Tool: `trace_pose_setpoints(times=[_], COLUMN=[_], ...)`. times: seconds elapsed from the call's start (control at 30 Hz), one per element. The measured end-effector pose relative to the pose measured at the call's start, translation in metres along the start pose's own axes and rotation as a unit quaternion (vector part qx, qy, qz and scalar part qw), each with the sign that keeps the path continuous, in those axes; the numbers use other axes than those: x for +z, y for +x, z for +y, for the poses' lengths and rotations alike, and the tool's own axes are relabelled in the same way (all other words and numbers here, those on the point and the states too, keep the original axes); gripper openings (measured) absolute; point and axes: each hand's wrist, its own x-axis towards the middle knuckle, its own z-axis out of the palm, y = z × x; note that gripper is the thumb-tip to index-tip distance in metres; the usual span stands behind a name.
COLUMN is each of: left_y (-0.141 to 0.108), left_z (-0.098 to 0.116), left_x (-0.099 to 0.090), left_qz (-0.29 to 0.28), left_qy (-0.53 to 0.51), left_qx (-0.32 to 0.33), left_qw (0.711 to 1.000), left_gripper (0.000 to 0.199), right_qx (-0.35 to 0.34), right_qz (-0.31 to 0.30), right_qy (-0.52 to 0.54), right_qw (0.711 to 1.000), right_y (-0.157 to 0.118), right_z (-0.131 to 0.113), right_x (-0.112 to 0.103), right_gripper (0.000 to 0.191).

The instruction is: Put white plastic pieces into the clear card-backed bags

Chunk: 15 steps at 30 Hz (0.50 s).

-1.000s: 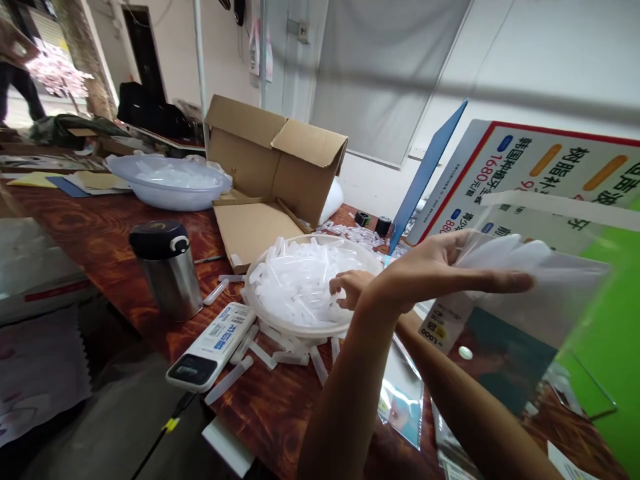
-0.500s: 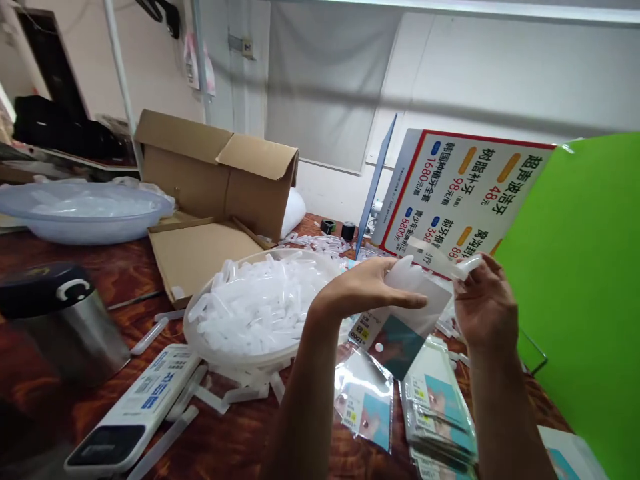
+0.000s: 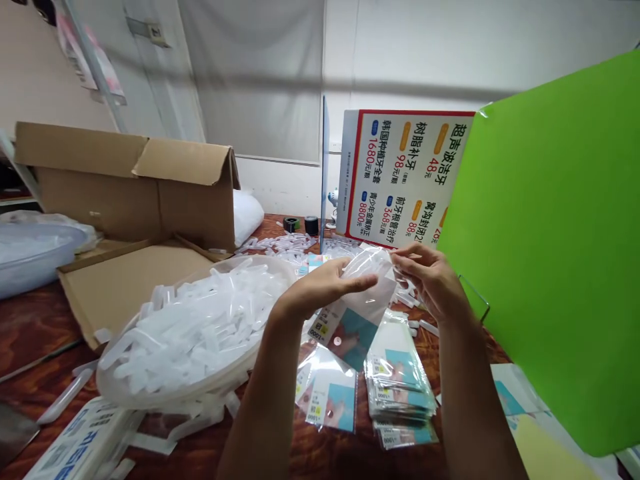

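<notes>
Clear packet (image 3: 364, 308) in left hand (image 3: 326, 285)

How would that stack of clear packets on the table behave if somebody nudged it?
The stack of packets would probably slide apart rather than move as one block, since it looks glossy and unevenly overlapped. Each one is likely light and somewhat bendy, looking thin and flat. Rolling seems unlikely, given that flat shape.

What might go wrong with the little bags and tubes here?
The left hand holds the bag at a tilt, so it might slip. The stack of bags is uneven, so it might slide. The tubes are heaped in the basin, so a bump could spill some.
</notes>
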Motion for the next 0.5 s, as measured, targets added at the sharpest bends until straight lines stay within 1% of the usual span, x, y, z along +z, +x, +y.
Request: trace_pose_setpoints(times=[0.07, 0.13, 0.2, 0.23, 0.33, 0.37, 0.43, 0.5], left_y=[0.003, 0.005, 0.007, 0.008, 0.01, 0.012, 0.014, 0.015], left_z=[-0.001, -0.001, -0.002, -0.003, -0.006, -0.007, -0.01, -0.012], left_x=[0.002, 0.005, 0.009, 0.01, 0.013, 0.013, 0.013, 0.013], left_qz=[0.014, 0.034, 0.066, 0.084, 0.135, 0.153, 0.177, 0.172], left_qy=[-0.018, -0.04, -0.057, -0.06, -0.058, -0.061, -0.07, -0.075], left_qx=[-0.004, -0.012, -0.027, -0.036, -0.058, -0.065, -0.067, -0.044], left_qw=[1.0, 0.999, 0.996, 0.994, 0.987, 0.984, 0.979, 0.981], left_gripper=[0.047, 0.052, 0.056, 0.057, 0.054, 0.052, 0.046, 0.039], right_qx=[0.008, 0.004, -0.011, -0.018, -0.01, 0.0, 0.017, 0.025], right_qz=[-0.011, -0.027, -0.058, -0.082, -0.161, -0.174, -0.169, -0.144], right_qy=[-0.032, -0.031, -0.029, -0.046, -0.141, -0.162, -0.157, -0.116], right_qw=[0.999, 0.999, 0.998, 0.995, 0.977, 0.971, 0.973, 0.982], right_y=[0.001, 0.0, -0.001, -0.002, -0.004, -0.003, -0.001, 0.001], right_z=[0.003, 0.005, 0.004, 0.002, -0.003, -0.003, 0.0, 0.005], right_x=[-0.005, -0.009, -0.01, -0.01, -0.004, -0.002, 0.004, 0.009], right_gripper=[0.028, 0.044, 0.057, 0.057, 0.041, 0.037, 0.037, 0.04])
